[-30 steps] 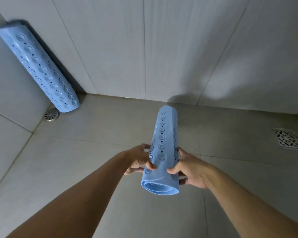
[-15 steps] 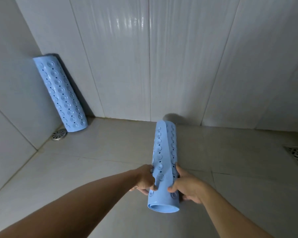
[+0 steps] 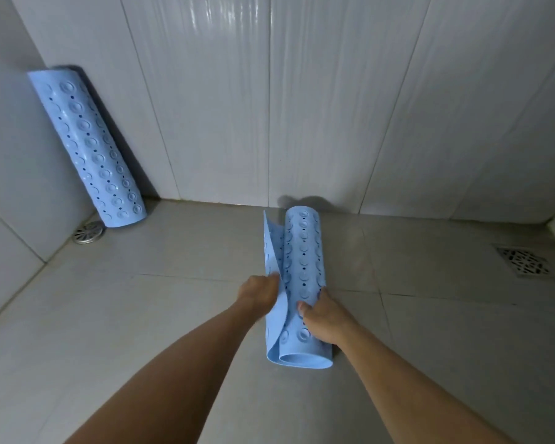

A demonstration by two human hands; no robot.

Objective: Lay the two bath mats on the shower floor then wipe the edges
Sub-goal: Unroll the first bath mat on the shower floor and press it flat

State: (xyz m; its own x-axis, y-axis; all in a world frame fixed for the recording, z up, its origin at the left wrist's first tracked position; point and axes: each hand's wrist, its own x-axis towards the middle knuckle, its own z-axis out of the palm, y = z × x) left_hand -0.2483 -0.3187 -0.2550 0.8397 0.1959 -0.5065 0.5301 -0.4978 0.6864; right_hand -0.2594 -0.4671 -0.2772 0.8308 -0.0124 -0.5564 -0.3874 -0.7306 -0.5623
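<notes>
Blue rubber mat point(image 3: 303, 270), mostly rolled, lies on the shower floor point(image 3: 141, 315) in the head view, its long axis running away from the camera, far end close to the back wall point(image 3: 334, 107). Suction cups and small holes face out. Near end shows the open spiral of the roll. Left hand point(image 3: 259, 291) pinches the loose flap, fingers closed on its edge, flap lifted off the roll's left side and standing up. Right hand point(image 3: 322, 317) sits on the roll's right side near the near end, fingers curled over it, thumb on top, gripping. Both forearms reach in from the bottom.

Second mat point(image 3: 88, 152), same blue, fully rolled, stands tilted in the far left corner, leaning on the side wall point(image 3: 10, 161), base on the floor. Round drain point(image 3: 88, 232) just beside its base, left and nearer. Square drain point(image 3: 523, 262) set in the floor at far right, well apart from both mats. Floor tiles are grey-beige, walls glossy white.
</notes>
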